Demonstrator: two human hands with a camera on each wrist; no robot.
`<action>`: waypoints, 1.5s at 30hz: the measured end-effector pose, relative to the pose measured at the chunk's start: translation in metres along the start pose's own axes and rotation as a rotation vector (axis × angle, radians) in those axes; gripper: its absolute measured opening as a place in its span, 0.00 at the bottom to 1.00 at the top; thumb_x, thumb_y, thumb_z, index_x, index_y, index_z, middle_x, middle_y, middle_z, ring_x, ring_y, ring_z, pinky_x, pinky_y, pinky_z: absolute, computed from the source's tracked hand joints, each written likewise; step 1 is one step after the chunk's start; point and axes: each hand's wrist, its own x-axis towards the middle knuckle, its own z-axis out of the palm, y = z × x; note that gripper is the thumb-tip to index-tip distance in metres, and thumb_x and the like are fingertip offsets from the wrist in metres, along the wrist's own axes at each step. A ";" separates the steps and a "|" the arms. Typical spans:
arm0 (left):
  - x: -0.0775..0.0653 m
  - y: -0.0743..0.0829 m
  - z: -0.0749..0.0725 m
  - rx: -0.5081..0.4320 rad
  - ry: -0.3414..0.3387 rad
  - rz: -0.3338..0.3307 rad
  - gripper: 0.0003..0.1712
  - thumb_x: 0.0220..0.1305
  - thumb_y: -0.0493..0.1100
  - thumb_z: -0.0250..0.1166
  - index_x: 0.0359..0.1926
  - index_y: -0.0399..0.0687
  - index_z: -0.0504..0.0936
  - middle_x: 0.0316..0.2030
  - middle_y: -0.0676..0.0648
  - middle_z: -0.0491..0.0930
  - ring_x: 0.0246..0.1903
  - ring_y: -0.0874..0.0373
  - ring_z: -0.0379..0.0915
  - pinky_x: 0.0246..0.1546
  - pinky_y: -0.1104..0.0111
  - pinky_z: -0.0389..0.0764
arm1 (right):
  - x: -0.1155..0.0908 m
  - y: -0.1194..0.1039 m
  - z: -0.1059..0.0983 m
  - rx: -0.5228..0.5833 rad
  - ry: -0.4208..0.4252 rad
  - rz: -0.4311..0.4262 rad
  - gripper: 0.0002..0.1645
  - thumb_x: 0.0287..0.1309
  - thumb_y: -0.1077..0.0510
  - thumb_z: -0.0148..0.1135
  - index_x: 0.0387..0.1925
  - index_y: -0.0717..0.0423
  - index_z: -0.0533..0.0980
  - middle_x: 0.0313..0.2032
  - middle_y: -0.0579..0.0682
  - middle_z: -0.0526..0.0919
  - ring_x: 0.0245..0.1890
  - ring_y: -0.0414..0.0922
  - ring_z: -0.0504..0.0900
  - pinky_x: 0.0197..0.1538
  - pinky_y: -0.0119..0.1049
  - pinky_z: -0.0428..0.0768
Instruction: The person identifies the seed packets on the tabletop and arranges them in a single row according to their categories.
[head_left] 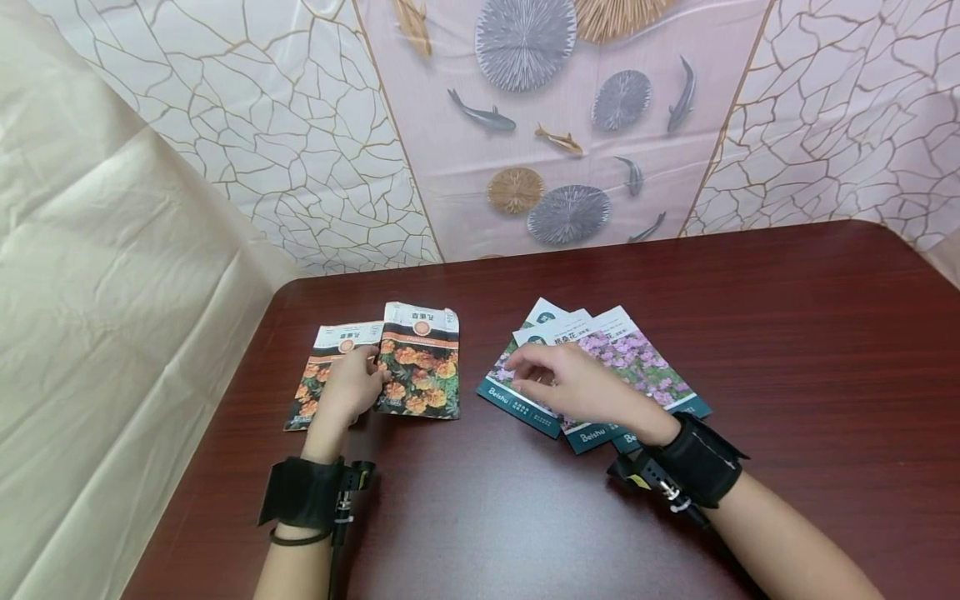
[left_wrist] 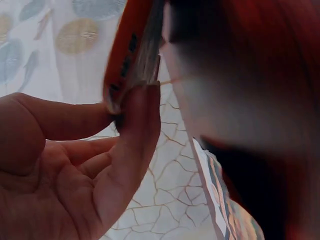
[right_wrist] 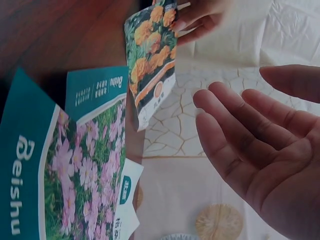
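My left hand pinches the side edge of a marigold seed packet between thumb and fingers, as the left wrist view shows close up. Orange blooms and a white top mark this packet. A second marigold seed packet lies on its left, partly beneath my left hand. Over the fanned pink-flowered seed packets hovers my right hand, fingers loosely bent and holding nothing. In the right wrist view, the right palm faces the camera, apart from the green-banded packets.
Everything lies on a dark reddish-brown table. A patterned cloth hangs behind its far edge, and a cream cloth rises along the left. Both wrists wear black straps with small cameras.
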 end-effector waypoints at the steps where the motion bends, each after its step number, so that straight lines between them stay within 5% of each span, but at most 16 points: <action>1: 0.000 -0.001 0.001 0.027 0.001 0.002 0.25 0.64 0.36 0.56 0.59 0.28 0.65 0.29 0.38 0.77 0.20 0.54 0.67 0.23 0.65 0.65 | 0.000 -0.001 0.001 -0.017 -0.006 -0.011 0.10 0.58 0.64 0.57 0.43 0.61 0.76 0.34 0.49 0.82 0.34 0.40 0.79 0.37 0.33 0.77; 5: 0.001 -0.003 0.004 0.129 -0.007 0.013 0.20 0.63 0.37 0.57 0.53 0.29 0.70 0.16 0.46 0.67 0.15 0.56 0.58 0.22 0.66 0.61 | 0.000 -0.005 0.006 -0.066 -0.049 -0.030 0.12 0.58 0.63 0.58 0.45 0.62 0.76 0.37 0.51 0.82 0.38 0.41 0.80 0.39 0.36 0.78; 12: 0.000 -0.001 0.008 0.191 -0.012 -0.029 0.14 0.60 0.39 0.61 0.43 0.32 0.75 0.24 0.41 0.74 0.22 0.50 0.69 0.24 0.61 0.68 | -0.002 -0.010 0.013 -0.153 -0.130 -0.062 0.16 0.59 0.60 0.57 0.48 0.63 0.75 0.44 0.53 0.80 0.43 0.45 0.78 0.46 0.40 0.73; 18: -0.003 0.007 0.015 0.261 -0.082 0.042 0.27 0.63 0.45 0.60 0.58 0.33 0.68 0.44 0.34 0.75 0.39 0.43 0.73 0.37 0.54 0.73 | -0.002 -0.013 0.023 -0.153 -0.218 -0.080 0.18 0.61 0.59 0.56 0.51 0.62 0.74 0.50 0.53 0.77 0.51 0.46 0.74 0.53 0.40 0.71; 24: -0.006 0.016 0.029 0.295 -0.171 0.187 0.34 0.63 0.50 0.59 0.65 0.37 0.61 0.60 0.30 0.60 0.60 0.34 0.54 0.54 0.47 0.63 | -0.001 -0.014 0.035 -0.188 -0.263 -0.116 0.19 0.60 0.58 0.57 0.51 0.62 0.74 0.49 0.53 0.78 0.53 0.46 0.73 0.55 0.40 0.70; 33: -0.008 0.021 0.036 0.352 -0.323 0.176 0.38 0.65 0.52 0.55 0.69 0.39 0.52 0.66 0.29 0.45 0.65 0.33 0.39 0.59 0.44 0.54 | -0.001 -0.013 0.045 -0.196 -0.300 -0.119 0.19 0.60 0.58 0.57 0.51 0.62 0.74 0.49 0.51 0.78 0.53 0.44 0.73 0.55 0.38 0.70; 45: -0.006 0.014 0.031 0.316 -0.396 0.196 0.41 0.64 0.53 0.56 0.69 0.40 0.50 0.67 0.29 0.39 0.66 0.34 0.34 0.59 0.43 0.51 | 0.004 -0.014 0.052 -0.230 -0.358 -0.104 0.21 0.60 0.57 0.57 0.53 0.61 0.73 0.51 0.52 0.76 0.55 0.44 0.71 0.57 0.37 0.68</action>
